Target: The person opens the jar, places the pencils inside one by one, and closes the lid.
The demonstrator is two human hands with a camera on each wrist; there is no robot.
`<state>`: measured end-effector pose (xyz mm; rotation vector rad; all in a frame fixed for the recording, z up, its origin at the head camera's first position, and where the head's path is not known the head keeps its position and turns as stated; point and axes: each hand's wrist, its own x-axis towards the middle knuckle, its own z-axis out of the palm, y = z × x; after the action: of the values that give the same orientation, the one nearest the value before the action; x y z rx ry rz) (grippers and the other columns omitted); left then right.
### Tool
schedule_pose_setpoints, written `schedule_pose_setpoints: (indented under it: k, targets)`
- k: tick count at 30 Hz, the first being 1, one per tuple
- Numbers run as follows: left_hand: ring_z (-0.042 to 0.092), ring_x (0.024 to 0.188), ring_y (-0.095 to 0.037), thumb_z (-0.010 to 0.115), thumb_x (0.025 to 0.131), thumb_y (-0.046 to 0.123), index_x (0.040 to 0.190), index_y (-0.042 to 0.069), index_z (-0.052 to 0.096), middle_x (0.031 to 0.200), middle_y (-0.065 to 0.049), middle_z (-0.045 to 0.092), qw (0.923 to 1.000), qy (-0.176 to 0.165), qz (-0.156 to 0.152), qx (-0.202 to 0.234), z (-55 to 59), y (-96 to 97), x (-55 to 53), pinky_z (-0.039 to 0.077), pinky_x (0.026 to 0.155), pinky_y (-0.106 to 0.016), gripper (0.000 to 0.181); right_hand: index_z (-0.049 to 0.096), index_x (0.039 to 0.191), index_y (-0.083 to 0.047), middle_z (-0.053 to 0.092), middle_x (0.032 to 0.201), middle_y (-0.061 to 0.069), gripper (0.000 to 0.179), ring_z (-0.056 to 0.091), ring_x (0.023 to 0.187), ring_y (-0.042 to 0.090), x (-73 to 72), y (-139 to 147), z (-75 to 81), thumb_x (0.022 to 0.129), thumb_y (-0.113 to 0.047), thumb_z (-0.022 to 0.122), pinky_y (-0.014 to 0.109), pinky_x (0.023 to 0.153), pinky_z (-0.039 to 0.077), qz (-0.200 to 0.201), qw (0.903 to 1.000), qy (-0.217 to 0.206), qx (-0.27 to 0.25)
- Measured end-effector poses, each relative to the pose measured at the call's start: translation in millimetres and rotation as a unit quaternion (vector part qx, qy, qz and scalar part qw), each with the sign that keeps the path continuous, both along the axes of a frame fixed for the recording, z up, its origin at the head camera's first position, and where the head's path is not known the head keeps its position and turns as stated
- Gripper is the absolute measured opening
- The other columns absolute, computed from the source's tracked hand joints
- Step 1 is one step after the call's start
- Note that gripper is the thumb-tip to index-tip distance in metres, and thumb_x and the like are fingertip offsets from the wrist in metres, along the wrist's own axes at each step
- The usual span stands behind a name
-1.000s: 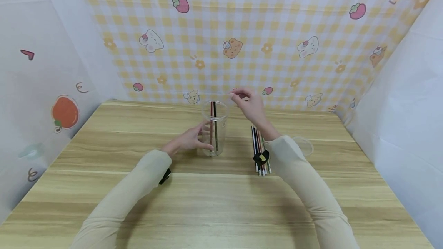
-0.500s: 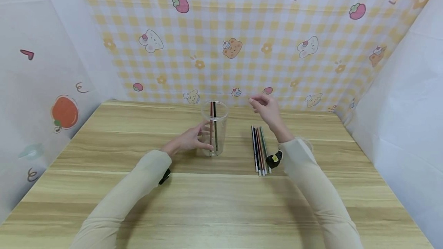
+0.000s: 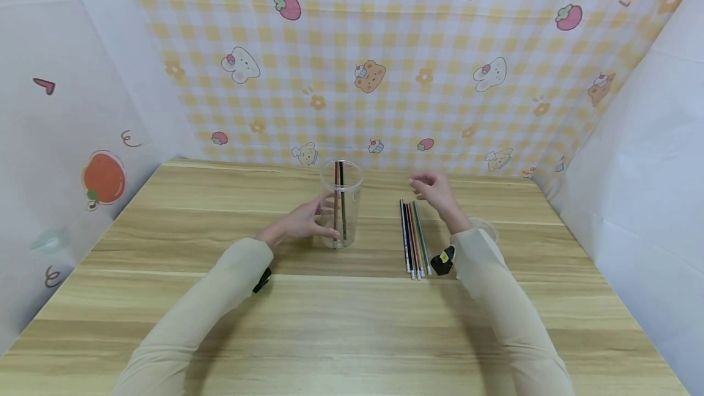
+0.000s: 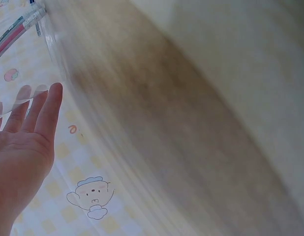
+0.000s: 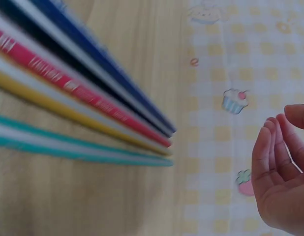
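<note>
My left hand (image 3: 299, 222) holds a tall clear plastic cup (image 3: 352, 216) upright on the table, thumb in front and fingers round behind. Inside the cup stand a reddish pencil (image 3: 336, 212) and a dark pencil (image 3: 343, 219). In the left wrist view the fingers of that hand (image 4: 24, 152) lie against the clear wall. My right hand (image 3: 437, 194) hovers past the far ends of a row of several pencils (image 3: 412, 240) lying on the table. Its fingers are loosely bent with nothing between them; the right wrist view shows this hand (image 5: 282, 172) apart from the red pencil (image 5: 68, 86) and its neighbours.
A clear round lid (image 3: 486, 228) lies on the wooden table (image 3: 352, 335), partly hidden by the right sleeve. A checked cloth (image 3: 418, 35) rises behind the table, with white sheets at both sides.
My right hand has moved from beside the cup's rim rightward and then down toward the pencils' far ends. The left hand and cup have stayed put.
</note>
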<state>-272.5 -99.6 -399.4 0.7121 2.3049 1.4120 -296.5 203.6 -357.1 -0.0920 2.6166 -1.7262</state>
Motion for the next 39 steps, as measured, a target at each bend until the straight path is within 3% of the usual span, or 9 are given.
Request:
schedule_pose_setpoints:
  k: [9,17,26,34,39]
  targets:
    - [0.034,0.12,-0.027,0.076,0.069,0.02,0.14,0.017,0.014,0.132,-0.015,0.036,0.9999,0.007,0.004,-0.006,-0.8,0.3,0.2,0.03,0.097,-0.041,0.095,0.052,0.112,0.01,0.053,0.104,0.023,0.03,0.052,0.093,0.039,-2.8,14,-21.4,0.088,-0.007,0.05,0.042,0.081,0.046,-0.002,0.9984,-0.055,0.016]
    - [0.035,0.119,-0.027,0.077,0.069,0.019,0.139,0.017,0.016,0.131,-0.014,0.037,1.0,0.007,0.002,-0.003,-1.4,0.4,-0.9,0.031,0.097,-0.04,0.093,0.054,0.11,0.009,0.056,0.097,0.021,0.028,0.055,0.078,0.025,-4.0,19,-40.0,0.087,-0.005,0.049,0.027,0.066,0.049,-0.015,0.9952,-0.078,0.056]
    - [0.033,0.121,-0.029,0.077,0.069,0.021,0.14,0.017,0.015,0.133,-0.016,0.035,1.0,0.001,-0.001,-0.004,-1.2,-0.6,-1.8,0.028,0.098,-0.043,0.094,0.056,0.103,0.008,0.058,0.089,0.016,0.022,0.056,0.066,0.018,-8.9,19,-49.6,0.084,-0.004,0.053,0.024,0.058,0.049,-0.035,0.9939,-0.075,0.073]
    - [0.031,0.121,-0.032,0.074,0.072,0.014,0.139,0.009,0.015,0.132,-0.02,0.034,0.9999,-0.008,-0.008,-0.005,20.9,1.8,11.8,0.028,0.098,-0.044,0.09,0.053,0.103,0.008,0.056,0.083,0.014,0.022,0.053,0.062,0.014,-12.4,19,-54.8,0.083,-0.002,0.056,0.021,0.055,0.048,-0.037,0.9911,-0.096,0.085]
    - [0.031,0.121,-0.032,0.074,0.072,0.013,0.139,0.009,0.014,0.133,-0.02,0.034,0.9999,-0.013,-0.009,-0.006,24.5,1.8,13.6,0.028,0.098,-0.043,0.09,0.053,0.101,0.006,0.056,0.081,0.013,0.021,0.052,0.06,0.015,-9.0,18,-50.1,0.083,-0.004,0.057,0.023,0.054,0.047,-0.03,0.9861,-0.092,0.135]
